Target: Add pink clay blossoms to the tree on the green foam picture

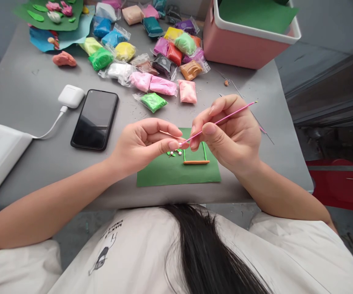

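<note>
Pinched between the thumb and fingers of my right hand [236, 141] is a thin pink stick tool [236, 112]. Its lower tip meets the fingertips of my left hand [142, 143], where thumb and forefinger close on a tiny white bit that looks like clay [180, 144]. Both hands hover over a sheet of green paper [164, 175]. On that paper, an orange-brown clay strip [196, 162] joins two upright green clay strips [205, 152]. Left of them lie small green leaf shapes with white balls [172, 153], partly covered by my left hand.
Several bagged clay packs [163, 85] spread across the back of the grey table [54, 163]. A black phone [95, 118], white earbud case [71, 96] and power bank [1, 155] lie left. Thin tools [257, 120] rest right, before a pink bin [240, 45].
</note>
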Tool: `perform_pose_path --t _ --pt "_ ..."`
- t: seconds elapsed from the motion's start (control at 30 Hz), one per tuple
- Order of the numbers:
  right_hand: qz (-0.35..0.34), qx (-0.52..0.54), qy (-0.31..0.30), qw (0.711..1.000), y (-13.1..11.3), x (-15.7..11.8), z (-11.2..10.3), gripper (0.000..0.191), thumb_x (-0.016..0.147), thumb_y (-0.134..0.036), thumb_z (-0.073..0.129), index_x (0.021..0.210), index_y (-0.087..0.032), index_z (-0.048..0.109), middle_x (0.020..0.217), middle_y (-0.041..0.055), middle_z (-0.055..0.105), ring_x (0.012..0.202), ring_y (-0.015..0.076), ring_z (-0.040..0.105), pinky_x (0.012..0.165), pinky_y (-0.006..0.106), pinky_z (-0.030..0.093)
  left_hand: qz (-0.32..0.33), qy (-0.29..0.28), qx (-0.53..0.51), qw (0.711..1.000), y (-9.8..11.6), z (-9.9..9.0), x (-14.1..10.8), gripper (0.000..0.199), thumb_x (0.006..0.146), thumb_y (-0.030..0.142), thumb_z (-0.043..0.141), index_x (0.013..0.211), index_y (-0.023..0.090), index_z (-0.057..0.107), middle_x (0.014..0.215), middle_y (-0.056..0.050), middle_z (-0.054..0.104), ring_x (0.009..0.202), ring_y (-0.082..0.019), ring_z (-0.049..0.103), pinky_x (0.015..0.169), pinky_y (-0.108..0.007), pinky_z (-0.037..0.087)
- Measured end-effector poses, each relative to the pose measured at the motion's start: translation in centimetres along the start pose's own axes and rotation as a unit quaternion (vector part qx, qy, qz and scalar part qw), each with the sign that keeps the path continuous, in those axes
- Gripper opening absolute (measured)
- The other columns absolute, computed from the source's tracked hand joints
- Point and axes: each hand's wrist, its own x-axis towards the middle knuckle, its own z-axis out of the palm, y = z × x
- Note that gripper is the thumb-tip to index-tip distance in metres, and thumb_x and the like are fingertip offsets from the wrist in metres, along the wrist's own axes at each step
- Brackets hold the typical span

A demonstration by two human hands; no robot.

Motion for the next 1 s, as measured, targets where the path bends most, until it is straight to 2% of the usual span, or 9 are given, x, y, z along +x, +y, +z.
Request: perform_pose_path --t 0.1,0.27,0.47,0.63,0.8,0.9,1.0 --pt "-0.003 -0.002 -0.003 1.0 0.04 0.0 -0.06 0.031 0.094 -0.044 0.08 0.1 -0.03 0.053 0.081 -0.0053 0.074 0.059 0.0129 0.069 0.056 0.031 0.063 0.012 -0.002 -0.002 1.0 -0.14 -0.02 0.0 0.049 0.077 0.064 0.09 0.092 0.019 0.079 0.088 -0.005 0.086 0.088 -0.025 0.085 0.085 -0.036 0.07" --pt "0.024 -0.048 0.007 0.999 -0.05 -0.07 -0.14 0.04 0.091 -0.057 0.08 0.098 -0.03 0.053 0.08 -0.0041 0.072 0.06 0.0132 0.068 0.054 0.031 0.06 0.019 -0.006 0.0 1.0 -0.48 -0.08 0.01 0.058 0.084 0.075 0.077 0.096 0.018 0.08 0.087 -0.008 0.086 0.094 -0.03 0.085 0.093 -0.044 0.068" --pt "0.001 -0.05 -0.002 0.999 -0.23 0.05 -0.05 0.038 0.093 -0.054 0.08 0.098 -0.03 0.051 0.078 -0.0055 0.071 0.057 0.0116 0.066 0.052 0.029 0.059 0.009 0.0 -0.038 0.999 -0.14 0.0 -0.06 0.057 0.093 0.071 0.07 0.091 0.015 0.079 0.086 -0.009 0.086 0.093 -0.029 0.085 0.09 -0.041 0.068" --pt "0.001 -0.063 -0.012 0.998 -0.17 0.05 -0.23 0.036 0.095 -0.053 0.077 0.099 -0.03 0.05 0.08 -0.006 0.071 0.059 0.0114 0.067 0.054 0.03 0.061 0.008 -0.021 -0.058 0.998 -0.45 -0.35 -0.1 0.057 0.1 0.067 0.061 0.098 0.014 0.081 0.09 -0.01 0.086 0.097 -0.03 0.085 0.095 -0.041 0.065" --pt "-0.014 -0.054 -0.023 0.998 -0.05 0.03 -0.25 0.03 0.098 -0.046 0.076 0.101 -0.03 0.05 0.081 -0.006 0.072 0.06 0.0113 0.068 0.057 0.03 0.062 0.001 -0.028 -0.053 0.998 -0.64 -0.66 -0.04 0.057 0.1 0.07 0.059 0.098 0.016 0.081 0.091 -0.01 0.086 0.099 -0.03 0.085 0.097 -0.041 0.065" --pt "0.004 -0.059 -0.004 0.998 -0.17 0.05 -0.08 0.037 0.093 -0.054 0.079 0.098 -0.031 0.051 0.08 -0.0051 0.071 0.059 0.0128 0.067 0.055 0.032 0.061 -0.018 -0.04 -0.038 0.998 -0.4 -0.78 0.02 0.057 0.1 0.071 0.057 0.101 0.019 0.081 0.096 -0.008 0.087 0.106 -0.029 0.084 0.102 -0.039 0.063" --pt "0.028 -0.074 0.026 0.996 -0.58 0.13 0.01 0.044 0.087 -0.062 0.082 0.095 -0.031 0.052 0.078 -0.0039 0.072 0.06 0.0146 0.067 0.053 0.033 0.06 -0.041 -0.028 -0.029 0.998 -0.13 -0.79 0.21 0.055 0.098 0.072 0.061 0.102 0.02 0.08 0.097 -0.007 0.087 0.109 -0.028 0.083 0.105 -0.039 0.062"
